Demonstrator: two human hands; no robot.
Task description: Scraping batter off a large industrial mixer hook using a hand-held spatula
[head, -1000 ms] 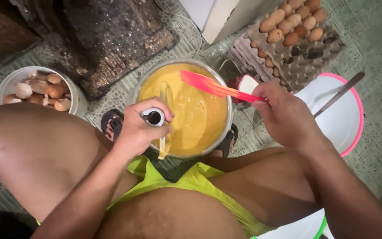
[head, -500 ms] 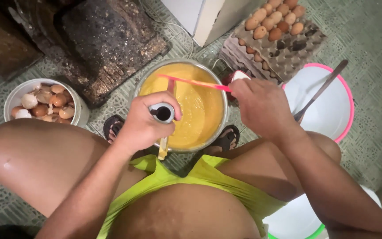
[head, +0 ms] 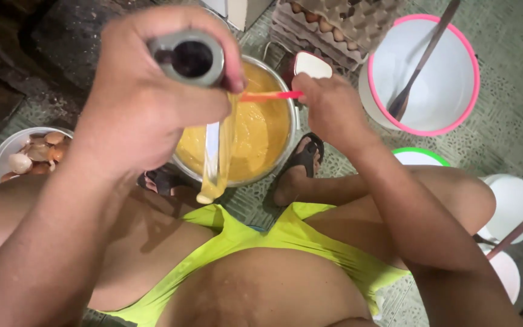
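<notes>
Left hand (head: 146, 103) raised, fingers clenched round grey metal tool handle (head: 190, 57), yellow batter dripping. Right hand (head: 328, 109) grips pink spatula (head: 270, 95) over round steel pot of yellow batter (head: 261, 133). Green patterned floor (head: 503, 139).

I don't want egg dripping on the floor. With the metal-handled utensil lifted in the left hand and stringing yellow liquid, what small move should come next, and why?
Probably lower the left hand so the metal-handled utensil hangs over the round metal pot of yellow beaten egg. The strand's drop hangs at the pot's near rim, above a sandalled foot.
</notes>
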